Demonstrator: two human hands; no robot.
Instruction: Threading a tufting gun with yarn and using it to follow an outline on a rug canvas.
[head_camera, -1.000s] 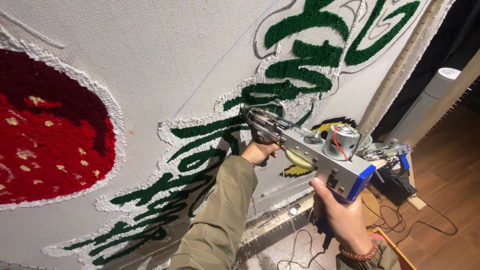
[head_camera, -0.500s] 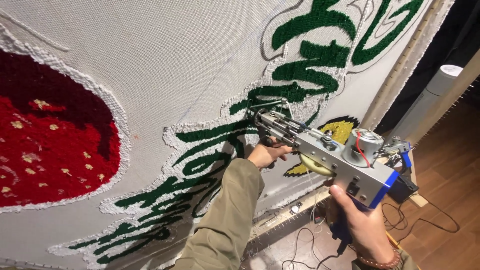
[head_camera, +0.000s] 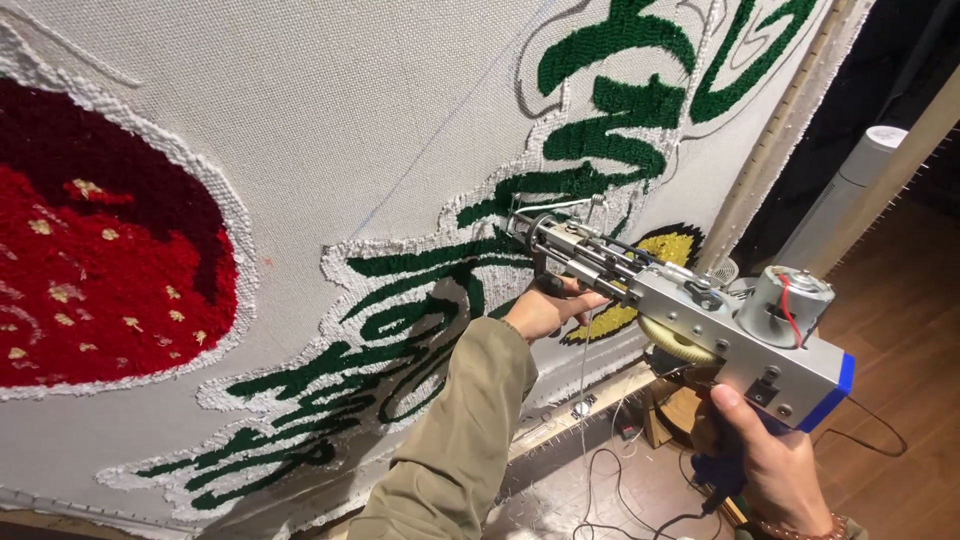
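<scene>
Against the cloth (head_camera: 330, 130), the tufting gun (head_camera: 690, 310) sits in both hands' grip.

The left hand (head_camera: 545, 308) reaches forward on an outstretched, olive-sleeved arm, fingers curled shut. The right hand (head_camera: 770, 465) sits low and near, clenched, thumb pointing up, wrist beaded.

Pretty bright and warm on the cloth (head_camera: 330, 130), sharp mostly, dim top right, slight stretch near edges.
</scene>
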